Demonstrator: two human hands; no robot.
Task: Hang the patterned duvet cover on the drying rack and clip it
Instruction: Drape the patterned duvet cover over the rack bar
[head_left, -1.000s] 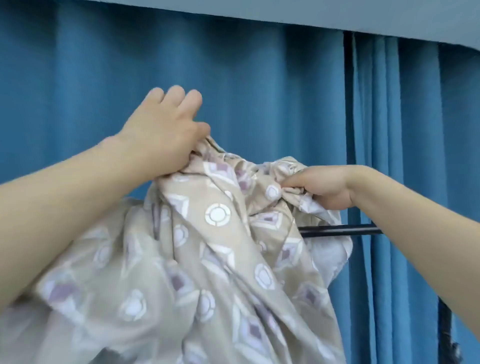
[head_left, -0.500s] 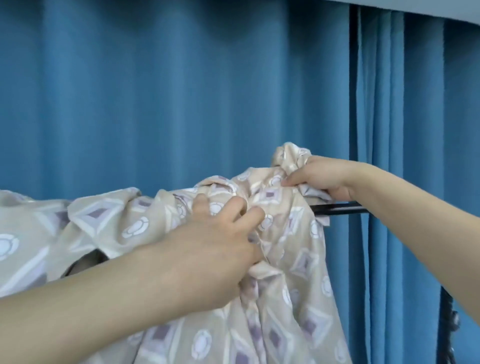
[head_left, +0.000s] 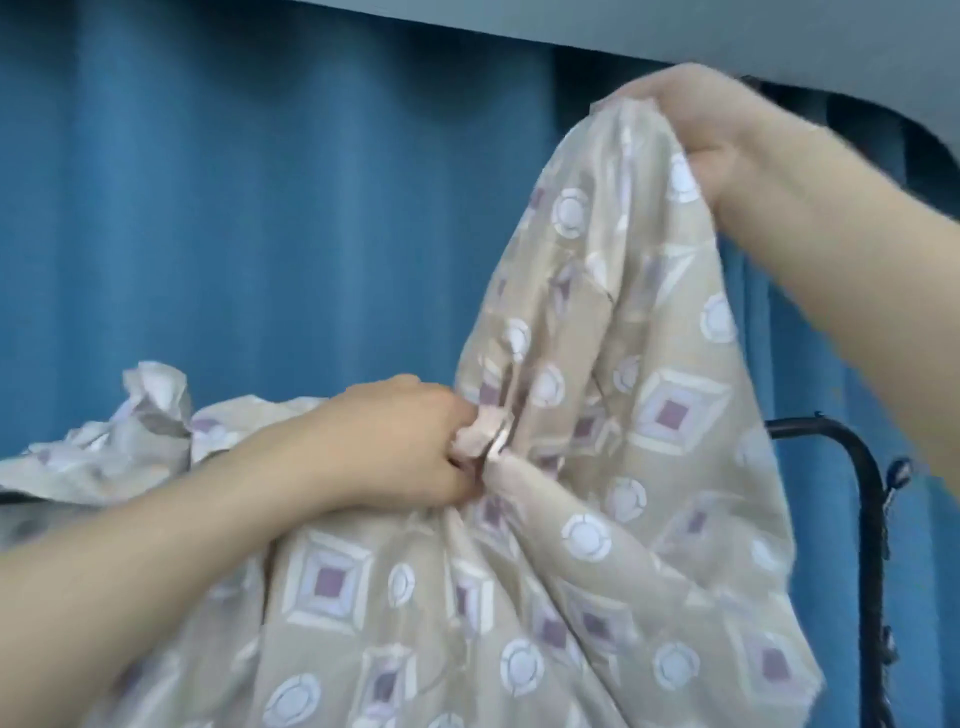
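Hanging step, no clipping yet: your right hand (head_left: 696, 124) grips beige diamond-and-circle patterned duvet cover (head_left: 597, 519) lifted high, left hand (head_left: 400, 447) pinches bunched fold; cover partly draped over black metal drying rack (head_left: 862, 467); next, lower fabric across bar, spread flat

A black metal drying rack (head_left: 852, 457) stands before the blue curtain, its curved corner bar showing at the right. The beige patterned duvet cover (head_left: 597, 519) lies bunched over its top rail.
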